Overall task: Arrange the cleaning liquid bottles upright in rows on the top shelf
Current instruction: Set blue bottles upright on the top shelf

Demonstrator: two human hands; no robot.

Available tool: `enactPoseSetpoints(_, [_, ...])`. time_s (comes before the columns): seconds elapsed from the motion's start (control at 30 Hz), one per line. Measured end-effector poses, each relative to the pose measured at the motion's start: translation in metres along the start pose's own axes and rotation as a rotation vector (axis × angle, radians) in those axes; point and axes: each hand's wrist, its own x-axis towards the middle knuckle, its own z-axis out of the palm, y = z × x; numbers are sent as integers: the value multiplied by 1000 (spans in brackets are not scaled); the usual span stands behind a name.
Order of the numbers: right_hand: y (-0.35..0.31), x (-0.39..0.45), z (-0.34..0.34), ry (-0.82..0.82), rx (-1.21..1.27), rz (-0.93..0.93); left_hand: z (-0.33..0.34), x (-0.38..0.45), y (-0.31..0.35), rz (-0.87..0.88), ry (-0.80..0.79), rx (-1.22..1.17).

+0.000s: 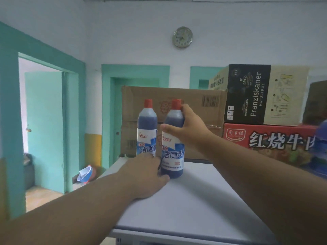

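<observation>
Nearest us, the pale top shelf (185, 206) runs away from our chest, and both our arms reach out over it. Our left hand (145, 177) lies low at the foot of the bottles, its back toward us; its fingers are hidden behind it, so we cannot tell whether it grasps the left bottle (147, 128) or only steadies it. A little farther, our right hand (185, 128) wraps the shoulder of the right bottle (174, 138), thumb across the front, fingers curled round the neck side just under the red cap. Both bottles stand upright, side by side and almost touching, near the left far part of the shelf. They look full of dark liquid, so we judge them weighty, stiff plastic, smooth and a bit slippery; the narrowing shoulder is the sure hold. Behind them stands a brown carton (194, 103), with printed boxes (265, 96) stacked to the right.
</observation>
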Motion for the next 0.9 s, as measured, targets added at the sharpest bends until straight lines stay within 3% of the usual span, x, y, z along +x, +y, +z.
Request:
enactPoseSetpoints(0.17, [9,-5,2,-9,20,39,5,0,-3,-14,17,-38])
enactPoseSetpoints(0.33, [39,-21,6,-179,-11,134,7,1,-5,-37,10,-23])
enactPoseSetpoints(0.53, [52,-4,20,-78,-99,163,8,3,-4,-20,6,27])
enactPoseSetpoints(0.7, [72,-10,33,-118,-252,140,5,2,-2,-21,22,43])
enactPoseSetpoints(0.9, [71,-4,41,-90,-259,149,9,3,-4,-21,26,11])
